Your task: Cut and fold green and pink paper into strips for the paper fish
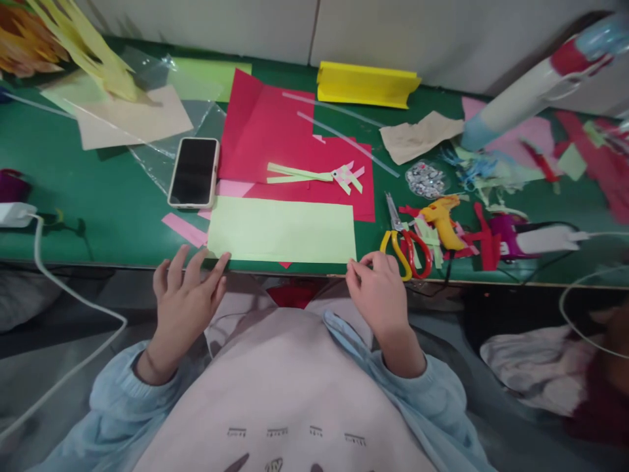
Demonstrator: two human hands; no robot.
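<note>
A light green sheet of paper lies flat along the table's front edge. My left hand is open at its lower left corner, fingers spread, with one fingertip resting on the paper. At the lower right corner, my right hand pinches the sheet's edge between thumb and forefinger. Just right of that hand are scissors with one yellow and one red handle. Behind the sheet, a small fish woven from pink and green paper strips rests on red paper.
Left of the sheet lies a phone near pink paper strips. To the right are a yellow glue gun, a bag of small silvery pieces and paper scraps. A bottle leans at the back right. White cables hang over both sides.
</note>
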